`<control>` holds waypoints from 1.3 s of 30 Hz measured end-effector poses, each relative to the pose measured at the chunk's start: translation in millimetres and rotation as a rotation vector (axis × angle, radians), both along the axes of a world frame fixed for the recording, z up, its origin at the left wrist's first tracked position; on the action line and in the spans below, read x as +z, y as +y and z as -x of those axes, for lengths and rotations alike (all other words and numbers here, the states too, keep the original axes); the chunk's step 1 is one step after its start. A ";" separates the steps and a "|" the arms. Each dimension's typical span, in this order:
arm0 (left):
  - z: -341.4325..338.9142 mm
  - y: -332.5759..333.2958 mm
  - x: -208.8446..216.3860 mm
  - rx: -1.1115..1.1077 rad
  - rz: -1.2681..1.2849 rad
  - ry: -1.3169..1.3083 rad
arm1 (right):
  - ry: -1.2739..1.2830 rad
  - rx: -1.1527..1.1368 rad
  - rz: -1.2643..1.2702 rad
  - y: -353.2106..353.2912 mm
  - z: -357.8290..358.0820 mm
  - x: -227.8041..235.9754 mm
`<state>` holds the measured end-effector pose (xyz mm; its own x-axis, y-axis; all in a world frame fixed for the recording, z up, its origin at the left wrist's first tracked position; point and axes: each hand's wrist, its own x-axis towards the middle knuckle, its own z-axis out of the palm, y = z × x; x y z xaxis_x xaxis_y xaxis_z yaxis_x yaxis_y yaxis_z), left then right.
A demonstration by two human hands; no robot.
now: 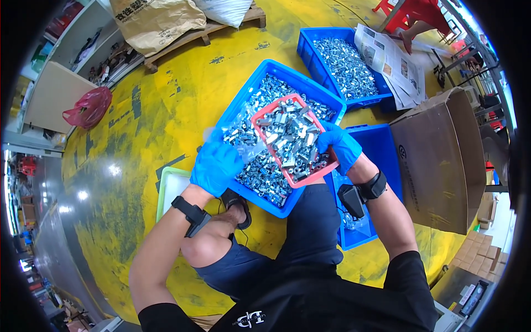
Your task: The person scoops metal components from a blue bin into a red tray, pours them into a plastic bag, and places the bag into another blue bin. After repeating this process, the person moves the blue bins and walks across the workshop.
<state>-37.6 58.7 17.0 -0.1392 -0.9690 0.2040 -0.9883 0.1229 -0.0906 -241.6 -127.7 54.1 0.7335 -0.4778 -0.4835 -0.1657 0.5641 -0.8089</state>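
Small shiny metal parts fill a pink plastic basket (pixel 295 180), tilted over a large blue crate (pixel 264 203) of similar parts. My right hand (pixel 341 148), in a blue glove, grips the basket by its right rim. Across from it, over the crate's left side, my left hand (pixel 217 166) is closed, also gloved in blue. Clear plastic bag film (pixel 247 123) shows at its fingers and spreads onto the parts; the fingertips are partly hidden.
Another blue crate (pixel 301 47) of metal parts stands beyond, newspaper (pixel 387 52) at its side. At right are a blue crate (pixel 381 149) and a cardboard box (pixel 437 160). A green-rimmed tray (pixel 164 191) lies left; a pink bag (pixel 91 108) and pallet (pixel 207 39) lie farther off.
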 end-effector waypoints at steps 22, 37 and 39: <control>40.2 -18.0 5.5 -0.101 -0.060 -0.088 | 0.236 1.063 0.965 -54.6 -103.6 -46.8; 7.8 -19.7 25.2 0.015 -0.003 0.045 | 0.657 0.910 1.511 -3.6 -173.5 50.5; 4.8 -19.6 26.0 0.014 0.001 0.042 | 0.599 0.944 1.570 11.0 -161.6 63.4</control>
<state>-42.4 39.1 43.0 -0.1166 -0.9707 0.2102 -0.9929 0.1085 -0.0496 -80.0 -116.7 117.6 0.9024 -0.2774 -0.3298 -0.3421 -0.9265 -0.1569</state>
